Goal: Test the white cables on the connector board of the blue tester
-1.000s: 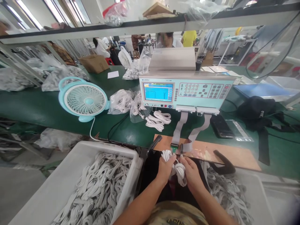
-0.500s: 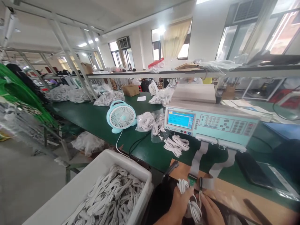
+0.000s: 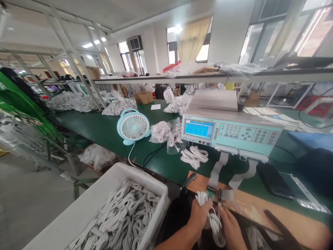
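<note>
My left hand [image 3: 199, 214] is closed around a coiled white cable [image 3: 215, 222], one end of its loops sticking out above the thumb. Close by on the right, my right hand [image 3: 230, 225] pinches the cable's end at a dark connector [image 3: 220, 197]. A small green circuit board [image 3: 210, 193] sits just above my left thumb. Grey ribbon cables [image 3: 218, 170] run from these connectors up to a pale teal tester [image 3: 244, 133] with a lit blue screen. The exact contact at my right fingertips is too small to make out.
A white bin [image 3: 156, 184] full of bundled cables stands to my left. On the green table [image 3: 161, 166] are a blue fan [image 3: 134, 126], bagged cables [image 3: 160, 132], loose coiled cables [image 3: 194, 157] and a dark phone [image 3: 275, 180]. A wooden board [image 3: 249, 211] lies under the connectors.
The view has shifted slightly, so the scene sits a little higher and further left. Both hands keep their grip on the cable by the connectors.
</note>
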The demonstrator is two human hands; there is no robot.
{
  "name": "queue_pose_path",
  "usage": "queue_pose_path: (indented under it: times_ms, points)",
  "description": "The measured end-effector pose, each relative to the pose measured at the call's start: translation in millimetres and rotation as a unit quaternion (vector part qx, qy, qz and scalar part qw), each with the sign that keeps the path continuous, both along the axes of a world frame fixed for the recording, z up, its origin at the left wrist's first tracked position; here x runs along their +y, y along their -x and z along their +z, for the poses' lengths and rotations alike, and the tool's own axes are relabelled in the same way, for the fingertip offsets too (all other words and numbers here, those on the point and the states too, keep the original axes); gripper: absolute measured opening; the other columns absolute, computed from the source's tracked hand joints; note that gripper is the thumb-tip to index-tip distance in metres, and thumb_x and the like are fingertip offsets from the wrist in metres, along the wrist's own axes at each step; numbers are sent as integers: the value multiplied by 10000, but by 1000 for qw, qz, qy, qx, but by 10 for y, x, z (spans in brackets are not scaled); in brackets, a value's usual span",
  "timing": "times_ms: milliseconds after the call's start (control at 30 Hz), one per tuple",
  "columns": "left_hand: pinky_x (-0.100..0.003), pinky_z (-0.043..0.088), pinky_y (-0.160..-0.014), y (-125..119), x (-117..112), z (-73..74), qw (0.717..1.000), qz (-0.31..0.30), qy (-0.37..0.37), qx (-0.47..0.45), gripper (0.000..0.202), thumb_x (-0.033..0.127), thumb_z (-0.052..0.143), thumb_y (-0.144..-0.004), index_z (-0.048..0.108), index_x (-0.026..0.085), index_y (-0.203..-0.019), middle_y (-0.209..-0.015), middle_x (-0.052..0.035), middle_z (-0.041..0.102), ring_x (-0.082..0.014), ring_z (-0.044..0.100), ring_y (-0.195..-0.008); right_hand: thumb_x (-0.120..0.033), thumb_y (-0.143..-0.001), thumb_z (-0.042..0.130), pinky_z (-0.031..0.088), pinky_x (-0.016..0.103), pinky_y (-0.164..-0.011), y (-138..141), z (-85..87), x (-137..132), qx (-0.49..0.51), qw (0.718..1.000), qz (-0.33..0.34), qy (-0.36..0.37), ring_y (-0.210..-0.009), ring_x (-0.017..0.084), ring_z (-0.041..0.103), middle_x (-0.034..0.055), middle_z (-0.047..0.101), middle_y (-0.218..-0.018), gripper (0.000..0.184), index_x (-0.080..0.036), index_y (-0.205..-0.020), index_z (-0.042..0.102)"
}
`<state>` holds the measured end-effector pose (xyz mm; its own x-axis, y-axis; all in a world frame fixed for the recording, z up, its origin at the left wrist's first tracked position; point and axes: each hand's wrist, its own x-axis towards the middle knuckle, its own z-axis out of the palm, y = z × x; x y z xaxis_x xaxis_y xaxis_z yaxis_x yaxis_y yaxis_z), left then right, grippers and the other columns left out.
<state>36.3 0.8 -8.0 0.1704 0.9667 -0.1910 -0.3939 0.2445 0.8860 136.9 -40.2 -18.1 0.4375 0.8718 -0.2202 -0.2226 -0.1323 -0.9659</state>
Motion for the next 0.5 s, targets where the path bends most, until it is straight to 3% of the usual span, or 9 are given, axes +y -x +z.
queue_pose_path:
  times_ms: [133, 367, 500]
  points:
    - [-241, 440, -610, 28, -79, -10, 1000, -1, -20, 13, 175, 267, 663, -653, 631, 108, -718, -661, -35, 611, -135, 547, -606, -597, -599, 673, 448, 297, -713, 62, 52, -26, -58, 998, 0, -33, -817, 251, 567, 55, 645, -784, 484, -147, -775, 643]
    - [-241, 433, -643, 156, -136, 112, 994, -80, -31, 68, 295, 400, 691, -649, 624, 118, -704, -688, -40, 615, -138, 545, -641, -524, -779, 556, 396, 258, -623, 126, 74, -78, -86, 994, 18, -59, -696, 185, 487, 11, 541, -697, 349, -183, -704, 533]
    - [-223, 426, -650, 250, -154, 42, 992, -100, -14, 70, 328, 412, 722, -608, 611, 133, -740, -693, -15, 598, -125, 523, -650, -513, -817, 511, 362, 246, -571, 112, 120, -100, -98, 994, 32, -46, -635, 162, 436, -6, 483, -662, 350, -193, -679, 475]
